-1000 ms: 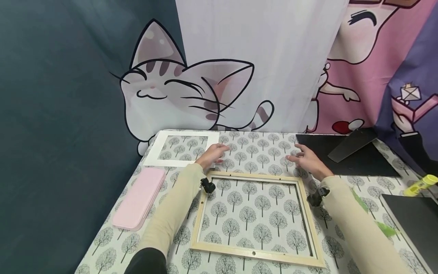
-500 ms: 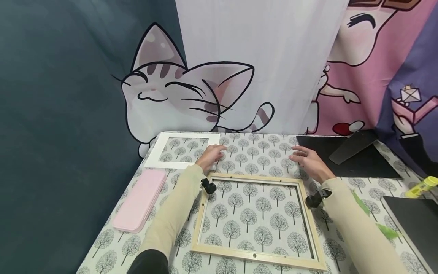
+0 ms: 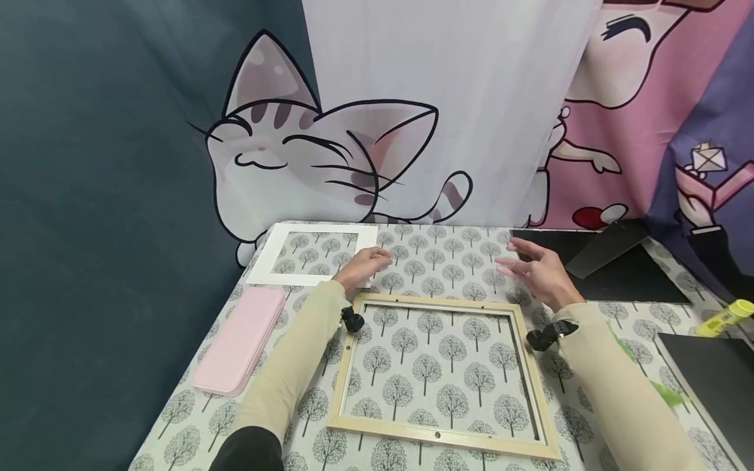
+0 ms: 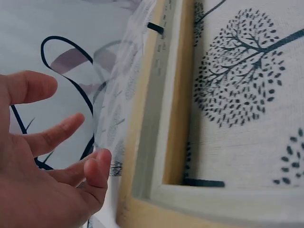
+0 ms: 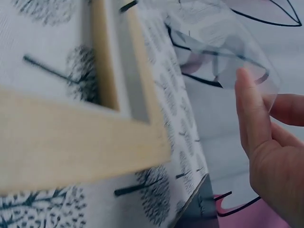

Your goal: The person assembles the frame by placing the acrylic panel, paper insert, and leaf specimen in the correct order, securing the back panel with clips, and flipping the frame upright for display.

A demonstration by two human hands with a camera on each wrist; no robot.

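Note:
A clear plastic sheet (image 5: 204, 45) spans the space between my two hands, above the far rail of the pale wooden frame (image 3: 412, 432); in the head view it is almost invisible. My right hand (image 3: 544, 275) pinches one end, with fingers on both sides of its corner in the right wrist view. At the opposite end, my left hand (image 3: 360, 267) holds the sheet's edge lightly; the thumb and curved fingers meet it in the left wrist view, where the sheet (image 4: 111, 95) shows faint reflections. The frame lies flat on the tree-print tablecloth (image 3: 432, 383).
A white mat border (image 3: 265, 261) lies back left, with a pink case (image 3: 241, 340) in front of it. At back right is a black backing board (image 3: 630, 281) with a stand leg (image 3: 607, 248). A yellow tube (image 3: 724, 318) and a dark panel (image 3: 713, 379) lie at the right.
My right hand has shifted slightly right and turned a little, its fingers spreading more. My left hand stays nearly in place, and the wooden frame remains where it was.

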